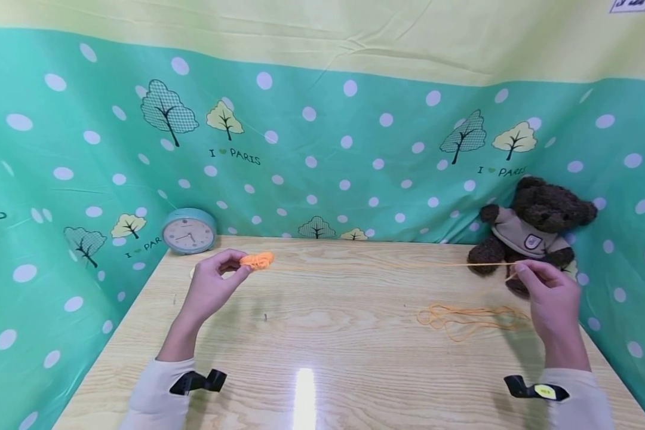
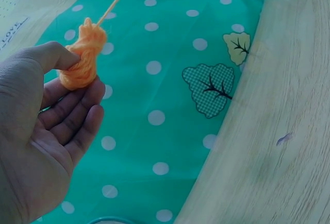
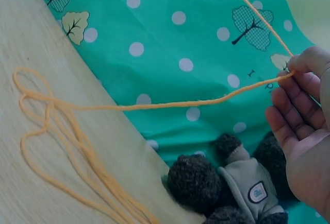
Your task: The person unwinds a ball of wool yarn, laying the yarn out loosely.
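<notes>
Between thumb and fingers, my left hand (image 1: 215, 280) pinches a small wound bundle of orange yarn (image 1: 258, 261) above the table's left side. In the left wrist view the bundle (image 2: 84, 56) shows its wrapped strands, and one strand leaves its top. That strand (image 1: 451, 264) stretches almost level across to my right hand (image 1: 553, 298), which pinches it between thumb and fingertips. From the right hand (image 3: 304, 100) the yarn bends back down, as the right wrist view shows, to loose loops (image 3: 77, 136) of yarn on the table. Those loops (image 1: 470, 316) lie left of the right hand.
A teal round clock (image 1: 189, 231) stands at the table's back left corner. A dark brown teddy bear (image 1: 537, 230) in a light shirt sits at the back right, behind my right hand. Green dotted cloth (image 1: 328, 155) hangs around the wooden table (image 1: 322, 298).
</notes>
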### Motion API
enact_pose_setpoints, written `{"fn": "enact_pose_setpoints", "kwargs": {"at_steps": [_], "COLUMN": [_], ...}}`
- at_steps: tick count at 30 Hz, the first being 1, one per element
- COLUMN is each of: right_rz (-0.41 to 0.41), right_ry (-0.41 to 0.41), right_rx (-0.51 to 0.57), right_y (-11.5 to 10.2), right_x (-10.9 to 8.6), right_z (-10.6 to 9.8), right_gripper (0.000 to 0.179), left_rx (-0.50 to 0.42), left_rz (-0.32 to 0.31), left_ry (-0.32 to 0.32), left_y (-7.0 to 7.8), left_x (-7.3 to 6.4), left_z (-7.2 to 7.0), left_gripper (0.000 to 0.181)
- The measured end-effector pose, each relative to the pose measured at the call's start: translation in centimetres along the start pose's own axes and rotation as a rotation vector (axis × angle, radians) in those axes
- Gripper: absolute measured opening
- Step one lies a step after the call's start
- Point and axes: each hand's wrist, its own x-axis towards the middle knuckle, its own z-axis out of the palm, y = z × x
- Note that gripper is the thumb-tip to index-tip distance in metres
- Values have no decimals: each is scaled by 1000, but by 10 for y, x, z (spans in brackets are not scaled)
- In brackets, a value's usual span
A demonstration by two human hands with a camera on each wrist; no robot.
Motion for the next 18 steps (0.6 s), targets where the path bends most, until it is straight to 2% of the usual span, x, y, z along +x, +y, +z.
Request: {"fn": "enact_pose_setpoints", "kwargs": {"at_steps": [9,18], "right_rz": [-9,19], "right_ry": [10,37], "right_rx": [30,52], "right_y": [4,1], "right_x": [3,7], "right_z": [-11,-20], "right_gripper": [8,5], "left_rx": [3,7], "left_rz": [5,-5], "left_ry": [-5,-4], "left_y": [-1,1], "left_x": [1,0], "left_z": [0,-1], "left_gripper": [18,18]}}
